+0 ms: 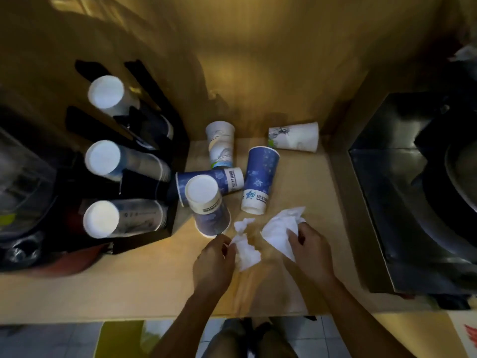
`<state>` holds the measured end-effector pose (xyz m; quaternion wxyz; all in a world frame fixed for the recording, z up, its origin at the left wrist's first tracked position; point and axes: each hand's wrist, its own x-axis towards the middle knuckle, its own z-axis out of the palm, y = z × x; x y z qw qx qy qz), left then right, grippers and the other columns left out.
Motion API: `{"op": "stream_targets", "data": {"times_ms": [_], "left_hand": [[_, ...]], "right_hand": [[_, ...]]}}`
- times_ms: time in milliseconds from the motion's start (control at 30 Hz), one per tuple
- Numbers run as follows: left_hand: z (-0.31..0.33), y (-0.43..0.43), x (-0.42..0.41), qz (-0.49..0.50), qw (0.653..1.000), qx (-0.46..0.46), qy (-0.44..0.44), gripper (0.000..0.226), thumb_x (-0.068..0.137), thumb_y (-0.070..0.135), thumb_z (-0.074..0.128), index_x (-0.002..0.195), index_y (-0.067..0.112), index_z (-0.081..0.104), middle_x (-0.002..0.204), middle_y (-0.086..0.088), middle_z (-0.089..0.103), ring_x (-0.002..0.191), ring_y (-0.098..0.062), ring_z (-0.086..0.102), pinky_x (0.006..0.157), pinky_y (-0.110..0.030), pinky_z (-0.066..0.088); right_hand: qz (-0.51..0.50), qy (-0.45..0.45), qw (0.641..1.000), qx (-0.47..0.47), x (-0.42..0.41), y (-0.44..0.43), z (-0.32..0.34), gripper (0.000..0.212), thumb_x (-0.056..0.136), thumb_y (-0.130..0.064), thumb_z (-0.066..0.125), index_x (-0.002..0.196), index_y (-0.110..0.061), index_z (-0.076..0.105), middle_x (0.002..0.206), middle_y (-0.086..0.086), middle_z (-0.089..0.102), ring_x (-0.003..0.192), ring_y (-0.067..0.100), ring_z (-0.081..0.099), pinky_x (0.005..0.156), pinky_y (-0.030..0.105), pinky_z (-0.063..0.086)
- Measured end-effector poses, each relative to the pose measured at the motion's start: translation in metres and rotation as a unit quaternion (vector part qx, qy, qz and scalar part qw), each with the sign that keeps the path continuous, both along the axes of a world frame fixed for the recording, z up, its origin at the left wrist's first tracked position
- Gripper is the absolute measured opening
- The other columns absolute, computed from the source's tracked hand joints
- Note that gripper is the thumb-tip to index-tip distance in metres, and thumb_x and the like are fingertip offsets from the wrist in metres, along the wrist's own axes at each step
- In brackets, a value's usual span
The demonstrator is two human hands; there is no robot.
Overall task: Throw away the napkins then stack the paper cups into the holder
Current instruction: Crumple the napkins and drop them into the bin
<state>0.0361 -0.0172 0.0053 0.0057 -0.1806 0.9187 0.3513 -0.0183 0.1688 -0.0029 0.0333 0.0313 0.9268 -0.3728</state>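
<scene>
Both hands are down on the wooden tabletop (144, 285), each closed on a white napkin: the left hand (214, 262) pinches a crumpled napkin (245, 250), and the right hand (311, 248) grips a flatter napkin (277, 231) just beside it. Behind them five loose paper cups lie scattered: an upside-down blue cup (207, 205) leaning on a toppled blue cup (222, 180), another blue cup (260, 179), and two white cups (221, 144) (294, 136). At the left the black holder (144, 228) carries three stacks, though blur hides their count.
</scene>
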Motion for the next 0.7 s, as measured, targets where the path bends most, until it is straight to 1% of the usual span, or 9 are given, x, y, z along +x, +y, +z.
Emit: {"op": "stream_targets", "data": {"times_ms": [67,167,267,367,400,467,533,633,700], "left_hand": [[0.005,0.0,0.009,0.05,0.998,0.016,0.024,0.018,0.09,0.025,0.055,0.073,0.023,0.049,0.064,0.002,0.055,0.061,-0.02,0.051,0.055,-0.029,0.033],[0.008,-0.002,0.028,0.126,0.99,0.045,0.037,0.019,0.09,0.027,0.055,0.074,0.016,0.055,0.067,-0.003,0.066,0.062,-0.024,0.059,0.057,-0.034,0.044],[0.012,-0.008,0.054,0.191,0.978,0.063,0.055,0.016,0.088,0.024,0.057,0.074,0.016,0.057,0.059,-0.001,0.06,0.06,-0.027,0.057,0.056,-0.035,0.042],[0.017,-0.02,0.082,0.266,0.959,0.076,0.066,0.013,0.087,0.019,0.058,0.077,0.012,0.058,0.057,-0.002,0.055,0.064,-0.034,0.057,0.058,-0.039,0.045],[0.019,-0.026,0.093,0.291,0.951,0.08,0.069,0.013,0.088,0.02,0.058,0.078,0.011,0.059,0.058,-0.004,0.057,0.064,-0.033,0.058,0.059,-0.04,0.046],[0.02,-0.039,0.116,0.338,0.934,0.09,0.075,0.014,0.089,0.022,0.056,0.079,0.013,0.06,0.061,-0.005,0.062,0.063,-0.028,0.06,0.057,-0.039,0.047],[0.021,-0.053,0.14,0.382,0.915,0.103,0.084,0.015,0.091,0.022,0.055,0.079,0.016,0.061,0.062,-0.001,0.062,0.061,-0.023,0.06,0.056,-0.035,0.045],[0.016,-0.08,0.177,0.434,0.888,0.118,0.092,0.013,0.09,0.021,0.056,0.081,0.014,0.063,0.067,-0.004,0.063,0.066,-0.025,0.06,0.062,-0.037,0.047],[0.01,-0.1,0.205,0.459,0.874,0.137,0.088,0.014,0.09,0.019,0.056,0.081,0.011,0.063,0.07,-0.009,0.064,0.067,-0.028,0.06,0.063,-0.039,0.048]], "right_hand": [[0.037,-0.004,0.999,-0.016,-0.004,-0.008,0.004,0.026,0.089,-0.027,0.056,0.068,-0.012,0.051,0.059,0.0,0.053,0.058,0.017,0.05,0.057,0.033,0.043],[0.092,0.009,0.995,-0.025,-0.005,-0.024,0.008,0.03,0.088,-0.027,0.058,0.063,-0.014,0.046,0.053,-0.003,0.045,0.052,0.016,0.043,0.052,0.032,0.038],[0.16,0.015,0.986,-0.043,0.005,-0.041,0.014,0.026,0.088,-0.026,0.057,0.065,-0.019,0.046,0.055,0.0,0.049,0.056,0.02,0.048,0.055,0.034,0.042],[0.225,0.041,0.972,-0.054,0.018,-0.061,0.021,0.022,0.087,-0.023,0.06,0.069,-0.011,0.052,0.058,0.007,0.054,0.056,0.022,0.051,0.056,0.036,0.044],[0.248,0.058,0.966,-0.051,0.024,-0.07,0.023,0.025,0.086,-0.022,0.061,0.066,-0.013,0.05,0.054,0.003,0.051,0.052,0.018,0.048,0.054,0.034,0.042],[0.296,0.084,0.951,-0.041,0.036,-0.088,0.027,0.031,0.085,-0.022,0.062,0.061,-0.028,0.043,0.049,-0.009,0.042,0.046,0.007,0.042,0.048,0.023,0.037],[0.339,0.081,0.937,-0.034,0.05,-0.109,0.029,0.041,0.086,-0.023,0.061,0.058,-0.037,0.034,0.044,-0.01,0.035,0.042,0.005,0.038,0.043,0.015,0.03],[0.382,0.094,0.919,-0.017,0.071,-0.142,0.029,0.047,0.086,-0.022,0.061,0.054,-0.035,0.029,0.042,-0.008,0.031,0.04,0.006,0.032,0.042,0.022,0.028],[0.404,0.076,0.912,-0.003,0.091,-0.167,0.027,0.04,0.087,-0.023,0.06,0.055,-0.026,0.036,0.044,-0.007,0.033,0.043,0.01,0.035,0.044,0.031,0.033]]}}
